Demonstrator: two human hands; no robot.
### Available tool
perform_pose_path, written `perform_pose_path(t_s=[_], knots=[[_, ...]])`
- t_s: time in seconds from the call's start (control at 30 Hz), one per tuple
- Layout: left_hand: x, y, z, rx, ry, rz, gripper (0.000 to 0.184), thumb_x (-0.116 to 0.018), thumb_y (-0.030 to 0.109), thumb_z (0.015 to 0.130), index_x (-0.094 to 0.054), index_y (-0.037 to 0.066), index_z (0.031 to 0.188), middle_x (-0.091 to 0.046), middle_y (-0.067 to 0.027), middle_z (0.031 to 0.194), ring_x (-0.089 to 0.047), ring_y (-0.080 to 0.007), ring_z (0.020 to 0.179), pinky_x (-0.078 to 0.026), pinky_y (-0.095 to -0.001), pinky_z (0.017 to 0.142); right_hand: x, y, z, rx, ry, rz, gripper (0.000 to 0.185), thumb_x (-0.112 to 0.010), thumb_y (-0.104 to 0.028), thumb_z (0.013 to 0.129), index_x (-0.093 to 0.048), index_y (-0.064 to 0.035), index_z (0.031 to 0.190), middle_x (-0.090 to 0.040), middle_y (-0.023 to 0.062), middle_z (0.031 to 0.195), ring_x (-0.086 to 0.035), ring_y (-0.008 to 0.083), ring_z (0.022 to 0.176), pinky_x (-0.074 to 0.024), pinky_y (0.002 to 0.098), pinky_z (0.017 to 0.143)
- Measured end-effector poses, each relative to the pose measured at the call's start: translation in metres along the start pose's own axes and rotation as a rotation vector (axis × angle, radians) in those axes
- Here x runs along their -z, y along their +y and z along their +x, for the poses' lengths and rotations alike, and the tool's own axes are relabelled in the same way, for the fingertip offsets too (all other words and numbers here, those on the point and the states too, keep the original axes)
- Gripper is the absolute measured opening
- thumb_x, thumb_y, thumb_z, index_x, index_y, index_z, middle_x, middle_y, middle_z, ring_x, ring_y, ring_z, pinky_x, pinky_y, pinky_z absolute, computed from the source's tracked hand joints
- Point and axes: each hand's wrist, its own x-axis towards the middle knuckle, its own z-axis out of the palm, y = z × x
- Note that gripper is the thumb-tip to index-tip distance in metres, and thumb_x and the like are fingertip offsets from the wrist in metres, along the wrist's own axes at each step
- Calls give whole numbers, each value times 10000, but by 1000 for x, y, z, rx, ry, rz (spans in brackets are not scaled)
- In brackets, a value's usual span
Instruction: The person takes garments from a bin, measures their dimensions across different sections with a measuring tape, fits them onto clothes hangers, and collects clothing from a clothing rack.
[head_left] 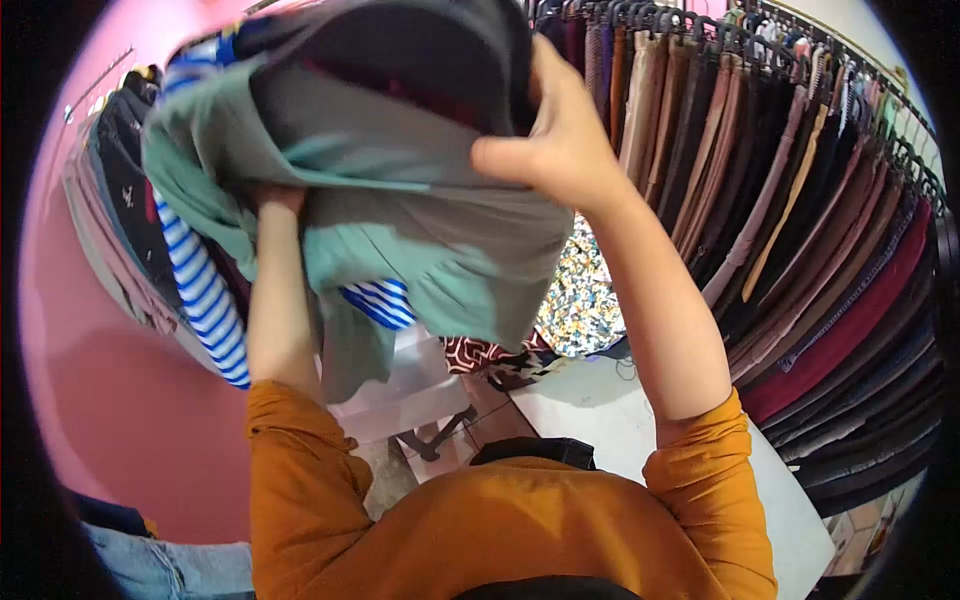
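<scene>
A grey-green garment (440,260) is raised in front of me, bunched together with a black garment (400,60) above it. My right hand (560,145) grips the right side of the bundle, its thumb across the cloth and its other fingers partly behind the black fabric. My left hand (280,197) reaches into a fold of the green garment and bears it from beneath; the cloth hides its fingers. A blue-and-white striped garment (205,285) hangs behind the bundle on the left.
Trousers (740,170) hang tightly packed on a rail at the right. Several dark and grey clothes (125,210) hang against the pink wall (150,430) at the left. Below are a white tabletop (600,430), a patterned garment (585,300) and folded jeans (175,565).
</scene>
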Motion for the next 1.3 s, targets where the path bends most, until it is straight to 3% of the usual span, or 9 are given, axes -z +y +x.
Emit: perform_pose_path(t_s=[0.17, 0.27, 0.5, 0.7, 0.97, 1.03, 1.1, 1.23, 1.3], knots=[[38, -34, -124, -127, -12, -72, 849, -261, 761, 844, -380, 129, 1399, -450, -115, 1357, -428, -353, 1227, -288, -520, 1062, -55, -1, -23, -138, -213, 1, 854, -716, -137, 536, -410, 79, 1302, -592, 217, 1139, -558, 266, 1104, -370, 313, 1006], [81, -49, -146, -86, -67, -196, 747, -401, 674, 872, -448, 108, 1357, -507, -91, 1296, -462, -311, 1196, -332, -457, 1048, -97, 29, -32, -132, -319, -1, 794, -706, -143, 543, -435, 59, 1262, -611, 225, 1061, -614, 285, 986, -444, 344, 900], [141, -49, -125, 109, -181, 287, 669, -438, 624, 879, -504, 100, 1289, -548, -78, 1218, -502, -268, 1113, -375, -418, 982, -184, 66, -16, -104, -338, -62, 735, -727, -143, 548, -418, 35, 1192, -588, 257, 895, -579, 436, 880, -461, 428, 766], [220, -50, -107, 361, -229, 718, 604, -469, 581, 885, -553, 93, 1230, -584, -66, 1151, -535, -232, 1041, -412, -384, 925, -258, 85, 7, -88, -483, -58, 693, -728, -152, 562, -421, 29, 1156, -591, 259, 885, -573, 442, 881, -457, 444, 749], [387, -67, -272, 664, -289, 1206, 533, -506, 532, 892, -609, 85, 1162, -625, -53, 1073, -575, -189, 957, -456, -345, 860, -365, 176, -95, -440, -779, 203, 606, -697, -158, 586, -447, 34, 1104, -598, 253, 820, -608, 413, 813, -482, 404, 717], [421, -53, -287, 1007, -88, 1130, 440, -584, 457, 883, -644, 55, 1054, -633, -38, 950, -547, -139, 836, -449, -289, 750, -396, 210, -133, -512, -867, 179, 630, -701, -157, 581, -446, 30, 1126, -604, 251, 837, -610, 418, 828, -484, 415, 729], [377, -9, -277, 962, -34, 1173, 410, -593, 406, 894, -653, 18, 1014, -641, -46, 826, -563, -137, 747, -457, -277, 688, -416, 233, -161, -547, -919, 124, 671, -710, -157, 571, -437, 26, 1156, -609, 253, 889, -604, 421, 884, -483, 429, 759], [411, -11, -266, 654, 82, 1166, 398, -639, 335, 872, -629, 5, 1094, -662, -71, 872, -601, -124, 779, -477, -285, 690, -455, 277, -206, -583, -1034, 104, 688, -726, -154, 575, -437, 8, 1178, -609, 244, 977, -592, 420, 943, -483, 437, 802], [409, -13, -258, 472, 129, 1186, 418, -651, 311, 863, -610, -32, 1099, -652, -78, 827, -599, -137, 770, -479, -288, 716, -467, 293, -223, -336, -955, -4, 608, -675, -128, 674, -436, 34, 1209, -598, 253, 996, -604, 406, 927, -494, 450, 809]])
